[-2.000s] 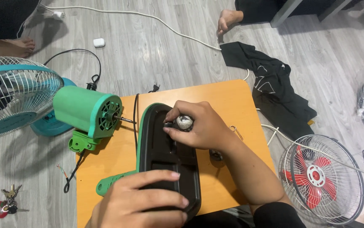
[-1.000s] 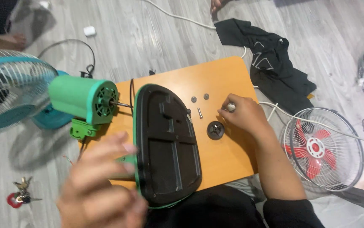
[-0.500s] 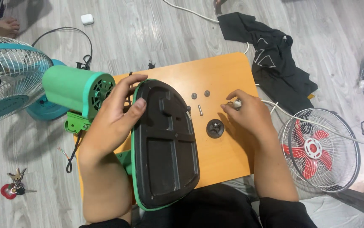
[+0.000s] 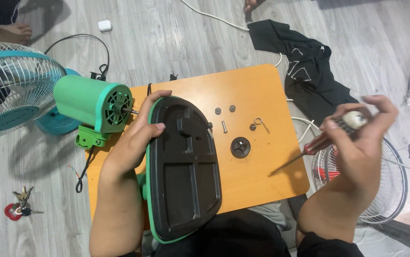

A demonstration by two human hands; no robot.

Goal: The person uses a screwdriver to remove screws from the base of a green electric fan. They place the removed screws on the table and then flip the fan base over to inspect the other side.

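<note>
Since half a second ago, the right hand [image 4: 357, 143] has lifted off the orange wooden board [image 4: 262, 90] and now hovers past its right edge, fingers clenched round the black-and-red handle of a screwdriver [image 4: 326, 140] whose shaft slants down toward the board. Left hand [image 4: 136, 138] has slid a little lower along the black plastic fan base with green rim [image 4: 183, 166]; its fingers curl over the upper left rim, grasping it. Base lies underside up on the board, narrow end toward the green cylindrical fan motor housing [image 4: 90, 104], which sits at the board's left edge. Loose on the board right of the base: small metal screws and washers [image 4: 225, 116], a bent wire clip [image 4: 261, 123], and a round black plastic knob [image 4: 240, 147]. On the grey plank floor, a black cloth [image 4: 309, 71] lies beyond the board, and a wire fan guard with red blades [image 4: 385, 190] rests beneath the right forearm.
</note>
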